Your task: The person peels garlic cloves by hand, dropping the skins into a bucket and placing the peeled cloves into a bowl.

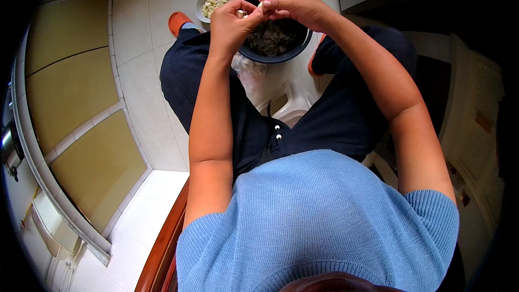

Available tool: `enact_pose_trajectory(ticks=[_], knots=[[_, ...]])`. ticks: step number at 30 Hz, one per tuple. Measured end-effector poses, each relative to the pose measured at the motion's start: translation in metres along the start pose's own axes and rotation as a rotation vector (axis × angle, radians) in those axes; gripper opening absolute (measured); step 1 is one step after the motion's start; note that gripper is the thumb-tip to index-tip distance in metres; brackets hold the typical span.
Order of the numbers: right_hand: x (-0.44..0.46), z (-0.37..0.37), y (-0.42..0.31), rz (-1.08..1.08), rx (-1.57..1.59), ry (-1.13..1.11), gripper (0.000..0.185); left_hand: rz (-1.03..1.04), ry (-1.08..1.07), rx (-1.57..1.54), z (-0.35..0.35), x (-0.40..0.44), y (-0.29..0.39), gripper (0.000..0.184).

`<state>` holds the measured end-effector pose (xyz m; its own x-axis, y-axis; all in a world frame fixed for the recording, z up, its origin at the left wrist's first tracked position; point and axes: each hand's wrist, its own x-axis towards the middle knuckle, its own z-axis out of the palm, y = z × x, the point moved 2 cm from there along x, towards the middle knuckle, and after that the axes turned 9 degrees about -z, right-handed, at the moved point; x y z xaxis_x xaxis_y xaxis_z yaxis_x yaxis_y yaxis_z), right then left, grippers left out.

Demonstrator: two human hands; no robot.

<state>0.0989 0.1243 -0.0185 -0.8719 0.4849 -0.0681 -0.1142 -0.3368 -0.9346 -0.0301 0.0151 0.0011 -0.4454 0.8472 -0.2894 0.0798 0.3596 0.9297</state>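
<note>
My left hand and my right hand meet fingertip to fingertip above a dark basin. Between them is a pale garlic clove, pinched by the right thumb and fingers and touched by the left fingertips. More garlic shows in the curled fingers of my left hand, partly hidden. Dark, crumpled scraps lie in the basin; I cannot make out exactly what they are. A white bowl on the floor left of the basin holds several peeled garlic cloves.
The basin stands on the tiled floor between my feet, which wear orange shoes. A clear plastic bag and a white plastic stool are in front of me. Yellowish cabinet doors line the left side.
</note>
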Motion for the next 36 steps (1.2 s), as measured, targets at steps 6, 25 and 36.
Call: enact_pose_trajectory(ticks=[6, 25, 36], knots=[[-0.003, 0.001, -0.004, -0.005, -0.046, -0.031, 0.022, 0.023, 0.035, 0.086, 0.001, 0.000, -0.001, 0.022], [-0.001, -0.002, 0.000, -0.003, 0.024, 0.037, 0.022, 0.378, 0.169, 0.205, -0.002, 0.005, 0.002, 0.013], [0.001, -0.005, -0.003, 0.000, 0.052, 0.041, 0.026, 0.094, 0.185, -0.029, -0.008, 0.001, 0.004, 0.012]])
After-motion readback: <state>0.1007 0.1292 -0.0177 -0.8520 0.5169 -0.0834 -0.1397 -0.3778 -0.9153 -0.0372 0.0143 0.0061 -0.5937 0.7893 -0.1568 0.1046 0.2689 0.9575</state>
